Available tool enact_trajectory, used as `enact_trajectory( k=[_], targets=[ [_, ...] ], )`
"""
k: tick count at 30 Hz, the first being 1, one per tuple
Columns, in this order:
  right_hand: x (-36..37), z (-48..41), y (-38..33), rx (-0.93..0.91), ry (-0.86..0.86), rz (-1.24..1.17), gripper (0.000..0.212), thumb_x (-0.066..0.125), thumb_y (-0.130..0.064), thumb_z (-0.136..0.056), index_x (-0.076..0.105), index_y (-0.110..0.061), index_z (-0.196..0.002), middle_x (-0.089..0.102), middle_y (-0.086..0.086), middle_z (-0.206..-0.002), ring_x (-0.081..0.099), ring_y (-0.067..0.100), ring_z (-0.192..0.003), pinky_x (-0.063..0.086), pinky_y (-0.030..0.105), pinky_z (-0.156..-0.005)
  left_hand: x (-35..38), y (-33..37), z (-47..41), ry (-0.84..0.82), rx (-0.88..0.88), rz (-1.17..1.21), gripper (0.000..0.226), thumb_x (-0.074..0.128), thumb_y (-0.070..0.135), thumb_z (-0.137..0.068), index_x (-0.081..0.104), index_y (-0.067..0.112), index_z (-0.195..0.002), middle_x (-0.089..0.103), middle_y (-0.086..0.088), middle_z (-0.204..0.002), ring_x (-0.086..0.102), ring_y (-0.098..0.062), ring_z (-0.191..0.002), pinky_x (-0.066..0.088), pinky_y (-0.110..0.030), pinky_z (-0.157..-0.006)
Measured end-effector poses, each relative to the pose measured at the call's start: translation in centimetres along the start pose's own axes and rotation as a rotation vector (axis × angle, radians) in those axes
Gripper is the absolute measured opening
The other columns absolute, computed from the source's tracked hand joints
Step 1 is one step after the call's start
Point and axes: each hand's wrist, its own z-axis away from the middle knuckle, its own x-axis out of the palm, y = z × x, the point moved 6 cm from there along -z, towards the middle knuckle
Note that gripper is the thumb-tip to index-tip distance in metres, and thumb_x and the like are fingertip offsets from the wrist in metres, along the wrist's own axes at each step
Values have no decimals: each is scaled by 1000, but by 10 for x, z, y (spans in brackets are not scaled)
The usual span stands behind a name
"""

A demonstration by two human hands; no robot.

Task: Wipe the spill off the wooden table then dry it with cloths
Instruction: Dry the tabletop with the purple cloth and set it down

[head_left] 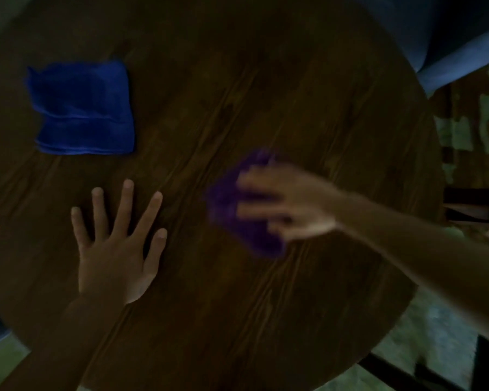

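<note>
Dim room, one round wooden table (237,94) with visible grain fills the view, patterned floor at right edge. Two cloths, two hands. One blue cloth (82,108), folded, lies flat at far left of the table, untouched. One purple cloth (237,218) sits near table centre under the right hand (283,201), which presses on it; hand is motion-blurred, fingers look spread over the cloth. Left hand (116,249) lies palm down on bare wood, fingers splayed apart, holding nothing. Spill can't be made out. No readable writing or labels
</note>
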Motion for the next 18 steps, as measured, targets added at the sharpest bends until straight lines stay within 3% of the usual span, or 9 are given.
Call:
enact_trajectory(
  k=[1,3,5,6,8,12,14,16,18],
  targets=[
    [-15,2,50,312,102,0,57,46,-46,-103,40,-33,-159,28,14,-168,23,37,-156,19,55,-127,0,-1,1,-3,0,-3,64,12,63,-97,-2,44,-157,-11,-1,-169,-19,-35,-153,-2,-67,-119],
    [-35,10,118,963,221,-70,60,32,-55,-106,22,-39,-163,14,12,-173,12,35,-159,13,56,-128,0,-2,1,-2,0,-3,65,13,63,-97,-2,43,-157,-10,-1,-169,-18,-35,-153,-2,-67,-119],
    [-34,-3,118,1281,233,-146,61,22,-57,-106,11,-41,-164,3,10,-174,1,32,-160,4,54,-129,1,0,1,5,7,-7,65,14,63,-97,-1,43,-158,-11,-1,-169,-17,-35,-153,-2,-67,-119],
    [-32,-17,99,1244,249,-125,61,23,-55,-106,13,-40,-164,5,12,-174,3,33,-160,6,55,-128,1,0,1,5,10,-7,65,13,63,-97,-1,43,-158,-11,0,-169,-17,-35,-153,-2,-67,-119],
    [-21,-41,31,912,280,-68,62,32,-52,-104,23,-37,-163,13,14,-173,9,37,-159,10,58,-127,2,-3,1,-5,7,-6,65,12,64,-97,-3,44,-157,-13,0,-169,-19,-34,-153,-3,-66,-119],
    [33,-9,-167,-74,-114,-74,65,45,-53,-103,23,-40,-163,5,12,-174,-1,35,-160,-10,52,-127,3,-2,1,0,2,-10,65,13,62,-98,0,43,-158,-9,-2,-169,-18,-34,-153,-3,-67,-119],
    [49,14,-196,-480,-259,12,65,42,-57,-104,22,-39,-163,4,10,-174,-2,32,-160,-12,50,-127,2,1,1,6,1,-6,64,16,60,-98,3,42,-158,-4,-2,-170,-14,-35,-154,-1,-67,-119],
    [42,5,-155,-577,-188,-25,63,49,-54,-102,35,-36,-160,18,13,-172,11,33,-159,1,50,-129,1,2,-1,9,1,-17,63,16,59,-99,5,41,-158,-1,-3,-170,-12,-36,-154,1,-67,-119],
    [15,-32,-72,-311,-59,-12,59,50,-50,-101,42,-35,-157,26,14,-169,19,36,-157,8,53,-128,0,1,0,9,5,-21,64,15,60,-98,5,41,-158,-1,-3,-170,-12,-35,-154,0,-66,-119]
  ],
)
